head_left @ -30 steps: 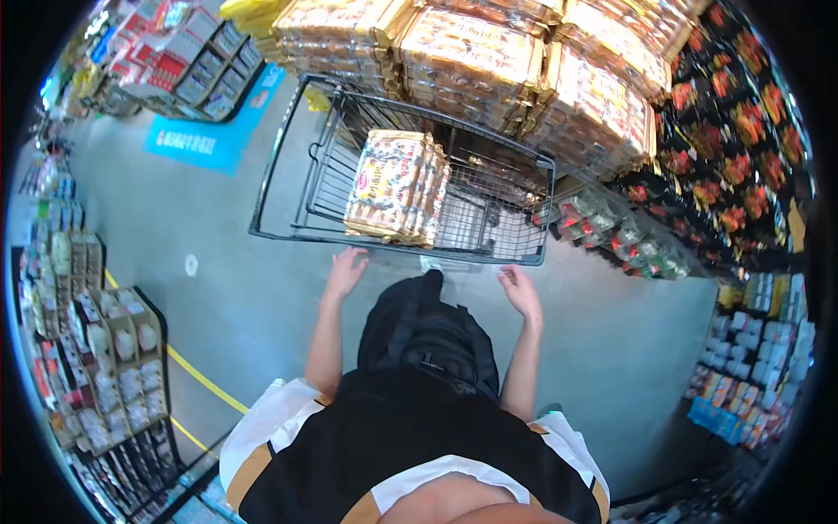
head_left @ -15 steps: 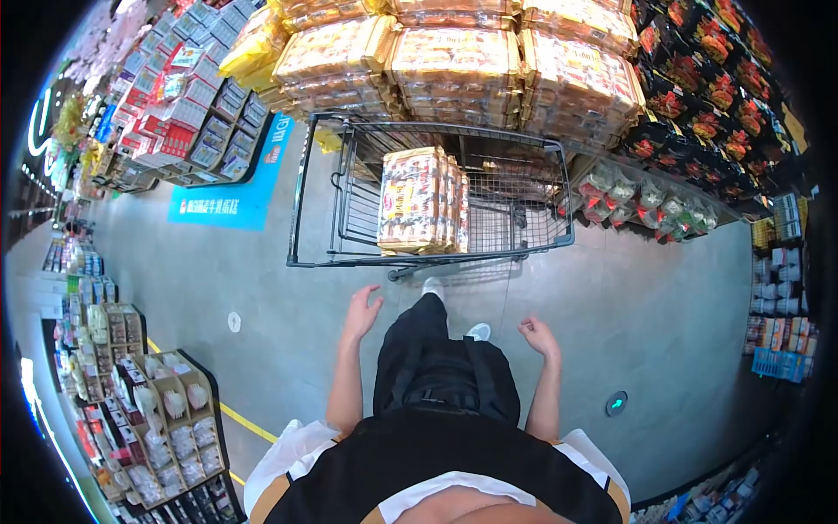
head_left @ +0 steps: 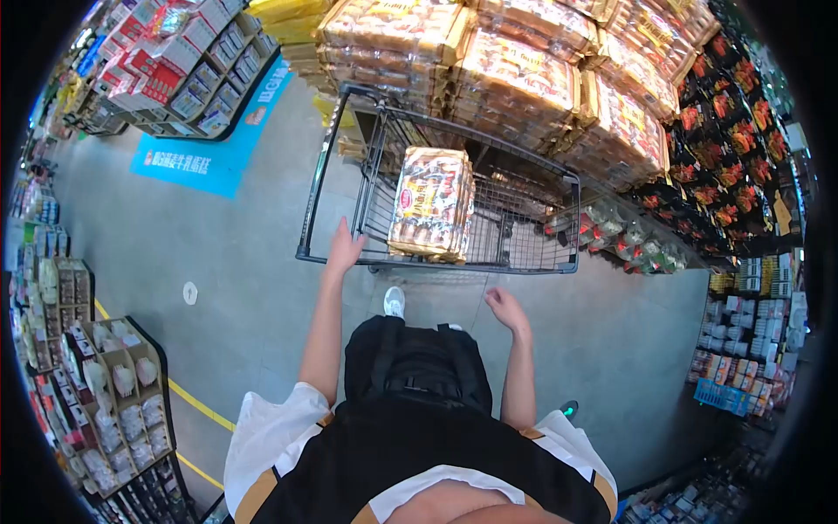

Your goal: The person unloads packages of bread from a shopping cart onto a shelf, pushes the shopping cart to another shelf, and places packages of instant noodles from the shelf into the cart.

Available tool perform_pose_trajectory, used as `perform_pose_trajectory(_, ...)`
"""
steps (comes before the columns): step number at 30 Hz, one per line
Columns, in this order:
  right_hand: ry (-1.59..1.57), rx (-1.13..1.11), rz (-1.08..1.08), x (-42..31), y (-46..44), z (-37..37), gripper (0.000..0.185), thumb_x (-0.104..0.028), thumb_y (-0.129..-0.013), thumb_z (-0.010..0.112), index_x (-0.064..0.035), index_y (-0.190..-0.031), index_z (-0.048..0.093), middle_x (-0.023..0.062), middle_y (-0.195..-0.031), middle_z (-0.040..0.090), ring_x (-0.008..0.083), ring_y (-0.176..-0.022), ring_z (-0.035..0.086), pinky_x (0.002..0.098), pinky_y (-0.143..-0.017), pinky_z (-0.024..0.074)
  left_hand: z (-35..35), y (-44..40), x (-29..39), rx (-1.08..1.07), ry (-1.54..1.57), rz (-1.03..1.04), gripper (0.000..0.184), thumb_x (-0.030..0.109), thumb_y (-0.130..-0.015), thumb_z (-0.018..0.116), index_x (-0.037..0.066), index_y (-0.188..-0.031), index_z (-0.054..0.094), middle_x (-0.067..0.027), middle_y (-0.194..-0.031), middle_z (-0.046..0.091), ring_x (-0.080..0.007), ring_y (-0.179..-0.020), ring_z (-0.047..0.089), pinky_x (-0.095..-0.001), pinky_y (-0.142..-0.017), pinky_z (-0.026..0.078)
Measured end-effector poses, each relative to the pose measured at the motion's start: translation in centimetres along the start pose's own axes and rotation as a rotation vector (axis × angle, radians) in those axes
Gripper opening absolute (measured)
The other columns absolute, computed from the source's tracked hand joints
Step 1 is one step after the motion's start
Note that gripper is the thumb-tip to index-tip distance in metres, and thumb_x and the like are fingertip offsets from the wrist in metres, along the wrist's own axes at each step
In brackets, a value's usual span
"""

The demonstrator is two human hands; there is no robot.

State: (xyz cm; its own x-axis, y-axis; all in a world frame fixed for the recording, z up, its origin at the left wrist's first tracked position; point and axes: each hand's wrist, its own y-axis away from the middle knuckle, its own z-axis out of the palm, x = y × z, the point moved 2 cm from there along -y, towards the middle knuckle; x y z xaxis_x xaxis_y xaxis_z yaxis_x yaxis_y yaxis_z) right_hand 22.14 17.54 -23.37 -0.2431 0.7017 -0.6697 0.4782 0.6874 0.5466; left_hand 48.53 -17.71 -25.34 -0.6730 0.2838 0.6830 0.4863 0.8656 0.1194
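Note:
A black wire shopping cart (head_left: pixel 534 251) stands in front of me. Inside it, several gold-wrapped packs (head_left: pixel 428 203) of snack food lean together at the left half. My left hand (head_left: pixel 345 248) reaches to the near left corner of the cart, fingers extended and apart, with nothing in it. It overlaps the rim in view; whether it touches the cart I cannot tell. Over the floor below the cart's near side, my right hand (head_left: pixel 506 310) hangs free, fingers loosely bent and holding nothing.
Stacks of similar gold packs (head_left: pixel 515 74) rise right behind the cart. Black packages with red prints (head_left: pixel 711 131) stand at the right, above bagged goods (head_left: pixel 624 236). Display shelves (head_left: pixel 127 384) line the left, beside a yellow floor line (head_left: pixel 201 404). A blue basket (head_left: pixel 724 397) sits far right.
My body has come closer to the cart and the view has turned. My left hand has moved forward and up to the cart's near left corner. My right hand is nearer the cart too.

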Motion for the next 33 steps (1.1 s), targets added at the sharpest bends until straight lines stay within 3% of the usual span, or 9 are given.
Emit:
perform_pose_trajectory(3, -0.070, 0.019, -0.024, -4.0, -1.8, 1.4, 0.030, -0.023, -0.085, 0.059, 0.0005, -0.104, 0.058, 0.0180, -0.096, 0.064, 0.0322, -0.090, 0.061, 0.0401, -0.083, 0.0469, -0.2, -1.9, 2.4, -0.256, 0.192, -0.160, 0.077, 0.028, -0.081, 0.063, -0.010, -0.135, 0.024, -0.0355, -0.125, 0.045, -0.0459, -0.115, 0.047, -0.0434, -0.099, 0.038)
perform_pose_trajectory(5, 0.102, 0.280, -0.247, -5.9, -2.4, 2.0, 0.027, -0.020, -0.084, 0.060, 0.0000, -0.102, 0.058, 0.0181, -0.099, 0.062, 0.0333, -0.098, 0.056, 0.0406, -0.088, 0.0439, 2.2, -3.9, 0.1, -0.194, 0.149, -0.099, 0.073, 0.029, -0.082, 0.063, -0.006, -0.134, 0.025, -0.0313, -0.114, 0.055, -0.0432, -0.107, 0.055, -0.0439, -0.090, 0.044)
perform_pose_trajectory(8, 0.151, 0.351, -0.232, -8.2, -3.7, 2.5, 0.026, -0.019, -0.083, 0.060, -0.0002, -0.101, 0.057, 0.0185, -0.101, 0.060, 0.0352, -0.104, 0.052, 0.0418, -0.092, 0.0410, 4.0, -6.0, -1.5, -0.068, 0.067, -0.165, 0.041, 0.027, -0.084, 0.061, 0.001, -0.113, 0.048, -0.0194, -0.087, 0.065, -0.0334, -0.079, 0.066, -0.0448, -0.068, 0.049)
perform_pose_trajectory(12, 0.138, 0.299, -0.245, -7.2, -7.7, 3.8, 0.029, -0.018, -0.082, 0.061, 0.0012, -0.102, 0.055, 0.0215, -0.105, 0.058, 0.0394, -0.103, 0.053, 0.0460, -0.093, 0.0400, 3.1, -5.9, -0.5, -0.134, 0.280, -0.339, 0.032, 0.028, -0.086, 0.060, -0.002, -0.098, 0.056, -0.0147, -0.076, 0.062, -0.0266, -0.062, 0.063, -0.0362, -0.046, 0.052)
perform_pose_trajectory(20, 0.212, -0.004, -0.120, -4.1, -16.5, 7.0, 0.037, -0.027, -0.081, 0.062, 0.0024, -0.104, 0.059, 0.0250, -0.105, 0.061, 0.0382, -0.103, 0.057, 0.0437, -0.091, 0.0440, 2.1, -6.2, 1.2, -0.193, 0.137, -0.469, 0.039, 0.034, -0.088, 0.059, -0.005, -0.089, 0.058, -0.0111, -0.067, 0.059, -0.0235, -0.050, 0.060, -0.0354, -0.038, 0.050)
perform_pose_trajectory(24, 0.150, -0.220, -0.071, -1.4, -20.6, 10.3, 0.053, -0.047, -0.087, 0.052, 0.0009, -0.109, 0.059, 0.0260, -0.109, 0.061, 0.0399, -0.104, 0.057, 0.0451, -0.090, 0.0448, 2.0, -5.7, 0.7, -0.200, 0.173, -0.507, 0.041, 0.036, -0.089, 0.058, -0.005, -0.087, 0.060, -0.0102, -0.063, 0.058, -0.0213, -0.049, 0.059, -0.0344, -0.037, 0.049)
perform_pose_trajectory(27, 0.123, -0.155, -0.095, -2.1, -21.4, 9.8, 0.063, -0.056, -0.085, 0.050, 0.0012, -0.109, 0.062, 0.0262, -0.109, 0.061, 0.0386, -0.104, 0.058, 0.0443, -0.089, 0.0456, 2.0, -5.9, 1.6, -0.168, 0.151, -0.566, 0.041, 0.037, -0.088, 0.059, -0.004, -0.088, 0.060, -0.0085, -0.063, 0.058, -0.0190, -0.050, 0.059, -0.0322, -0.038, 0.050)
perform_pose_trajectory(29, 0.284, -0.420, 0.082, -2.6, -22.1, 9.3, 0.062, -0.055, -0.084, 0.052, -0.0017, -0.113, 0.061, 0.0231, -0.125, 0.053, 0.0366, -0.119, 0.048, 0.0437, -0.100, 0.0392, 2.0, -5.9, 1.7, -0.140, 0.141, -0.570, 0.041, 0.038, -0.087, 0.060, -0.003, -0.089, 0.060, -0.0082, -0.063, 0.058, -0.0186, -0.050, 0.058, -0.0319, -0.038, 0.050)
perform_pose_trajectory(33, 0.207, -0.291, -0.115, -1.5, -22.5, 10.9, 0.049, -0.046, -0.087, 0.052, -0.0008, -0.094, 0.068, 0.0239, -0.099, 0.064, 0.0369, -0.097, 0.061, 0.0419, -0.086, 0.0471, 1.4, -5.8, 1.7, -0.115, 0.123, -0.575, 0.041, 0.038, -0.087, 0.061, -0.002, -0.090, 0.060, -0.0077, -0.062, 0.057, -0.0178, -0.050, 0.057, -0.0316, -0.038, 0.050)
